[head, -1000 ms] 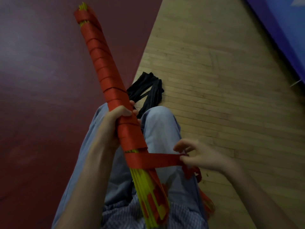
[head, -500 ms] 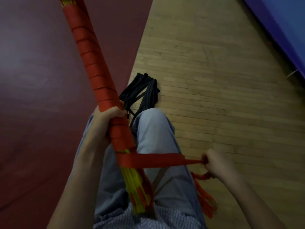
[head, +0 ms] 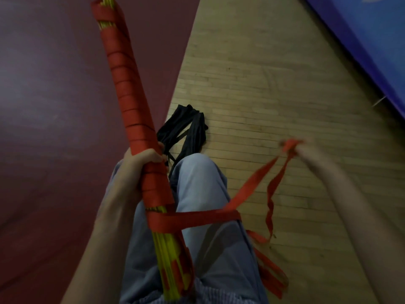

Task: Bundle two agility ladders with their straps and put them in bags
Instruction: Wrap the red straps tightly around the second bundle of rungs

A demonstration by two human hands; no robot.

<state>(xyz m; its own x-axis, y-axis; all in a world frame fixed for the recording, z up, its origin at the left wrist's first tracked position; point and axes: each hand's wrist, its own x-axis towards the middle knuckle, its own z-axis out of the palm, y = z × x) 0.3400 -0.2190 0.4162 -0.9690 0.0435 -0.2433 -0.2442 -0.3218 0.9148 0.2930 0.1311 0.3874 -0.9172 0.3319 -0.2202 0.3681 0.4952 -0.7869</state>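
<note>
- Flooring at far left is showing as a dark red mat, meeting pale wooden boards along a diagonal seam.
- My left hand is gripping the ladder bundle around its middle, fingers curled fully about it.
- Bundle is standing tilted, top leaning away to the left, bottom end resting against my lap; yellow rungs are showing at the top end and below the wrapping.
- Red strap is lying in close turns along most of the bundle, then crossing over my jeans toward the right.
- Black bag is lying crumpled on the boards just beyond my knee, beside the mat's edge; I cannot tell whether it is one bag or two.
- Strap is rising from my thigh in two runs to my right hand, one taut, one hanging slack and twisted.
- Right hand is blurring with motion, raised out to the right and pinching the strap's end; its exact finger placement cannot be told.
- Loose strap loops are trailing on the floor beside my right hip.
- Blue mat is occupying the upper right corner.
</note>
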